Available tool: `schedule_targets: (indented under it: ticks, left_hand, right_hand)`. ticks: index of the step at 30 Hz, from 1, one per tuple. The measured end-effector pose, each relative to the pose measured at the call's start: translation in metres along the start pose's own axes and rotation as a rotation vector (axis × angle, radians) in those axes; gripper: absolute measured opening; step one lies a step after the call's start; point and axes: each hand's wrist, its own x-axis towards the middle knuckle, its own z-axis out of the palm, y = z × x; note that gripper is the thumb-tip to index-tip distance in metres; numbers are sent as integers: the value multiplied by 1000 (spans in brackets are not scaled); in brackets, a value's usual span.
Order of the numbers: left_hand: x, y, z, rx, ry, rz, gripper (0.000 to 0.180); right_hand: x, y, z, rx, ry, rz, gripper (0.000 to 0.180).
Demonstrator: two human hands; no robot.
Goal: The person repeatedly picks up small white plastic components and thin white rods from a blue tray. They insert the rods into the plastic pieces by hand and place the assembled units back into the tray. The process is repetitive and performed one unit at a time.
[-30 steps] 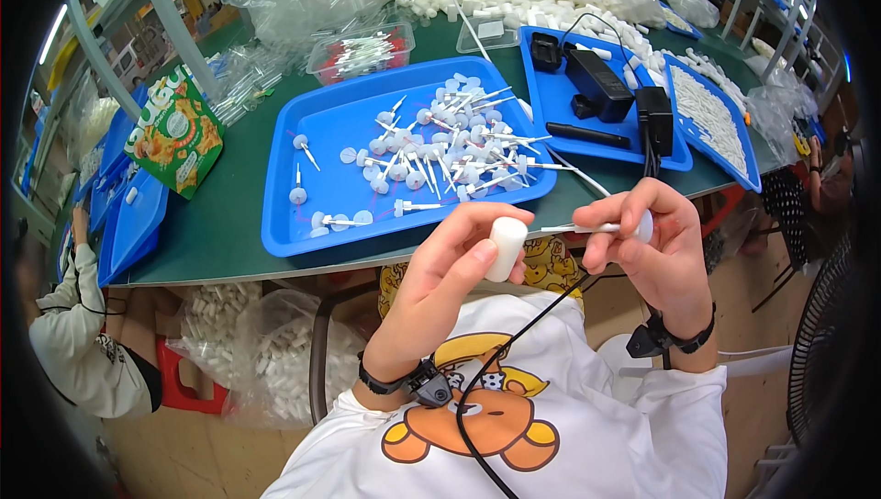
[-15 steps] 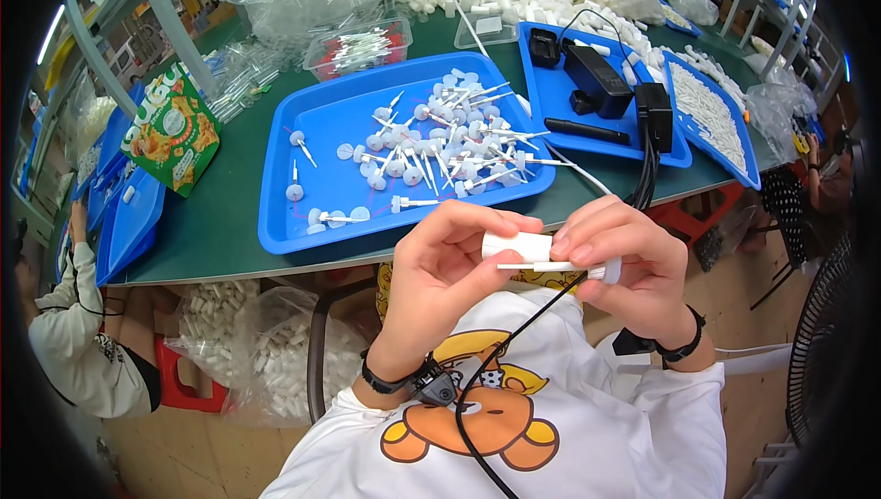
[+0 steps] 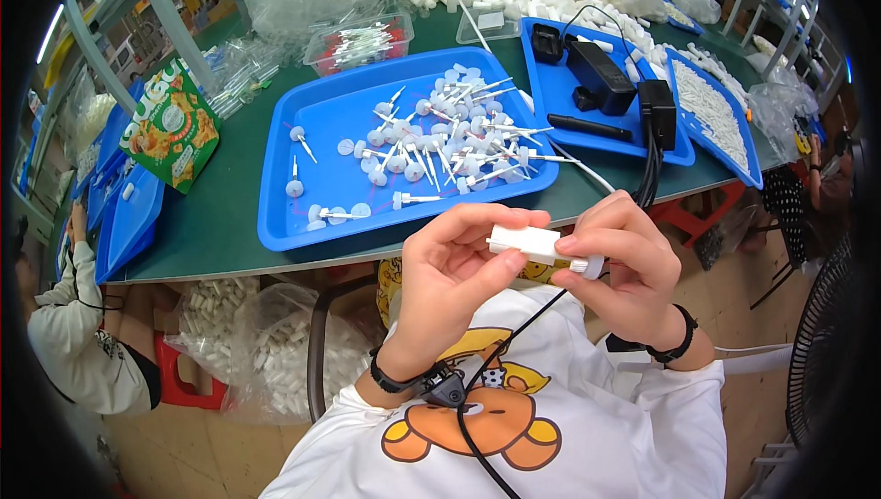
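Note:
In front of my chest, both hands are raised just off the table's near edge. The fingers and thumb of my left hand (image 3: pixel 454 256) close around a short white plastic tube (image 3: pixel 525 243). My right hand (image 3: pixel 633 256) pinches a white ridged cap (image 3: pixel 587 267), its fingertips also touching the tube's right end. The cap sits just below and right of that end; whether the two touch is hidden. Beyond my hands, a blue tray (image 3: pixel 275 178) holds many small white sticks with translucent round caps (image 3: pixel 427 136).
A second blue tray (image 3: pixel 674 152) carries black adapters (image 3: pixel 598 77) and cables. Right of it, another tray holds small white pieces (image 3: pixel 708 113). A green snack bag (image 3: pixel 176 127) stands at left. Bags of white tubes (image 3: pixel 298 347) sit below the table. A fan (image 3: pixel 830 343) is at right.
The thin stick that lay along the tube's lower side no longer shows. The tube has tilted, its right end lower, and the cap has turned and shifted slightly left.

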Motion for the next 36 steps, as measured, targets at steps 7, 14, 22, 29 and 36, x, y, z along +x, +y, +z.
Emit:
schedule_targets:
  ticks: [7,14,22,29,36]
  left_hand:
    - [2,5,4,-19,99,-57,27]
    - [1,5,7,116,68,-52,27]
    - [2,3,7,80,40,-64,33]
    - [3,6,12,159,99,-110,38]
    - [3,5,12,201,97,-89,43]
  right_hand:
    - [1,1,-1,-87,6,-22,36]
    - [0,3,0,-95,56,-38,33]
    - [2,8,-3,-152,53,-60,33]
    - [4,12,-6,-170,-1,-116,32]
    - [4,15,-3,-182,1,-139,33]
